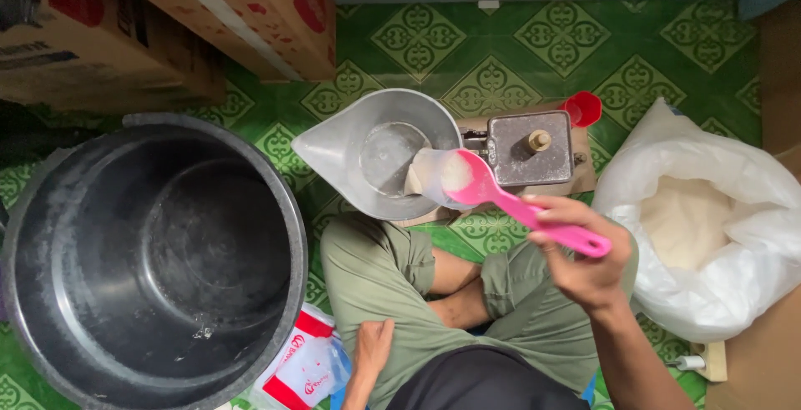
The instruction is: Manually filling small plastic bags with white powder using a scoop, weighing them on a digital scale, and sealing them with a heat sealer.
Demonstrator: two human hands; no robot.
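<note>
Pink scoop [492, 189] tips white grains into metal pan [385, 153].

Pretty even indoor light here, soft and a bit flat, no hard shadows anywhere. The black bucket [150, 260] at lower left goes dark inside with a faint sheen on its rim. The metal pan [375, 155] in the middle catches mild glare. The white sack [709, 218] at right is nearly blown out. The pink scoop [501, 193] is slightly motion-blurred, and the edges bend a little from the wide lens.
</note>
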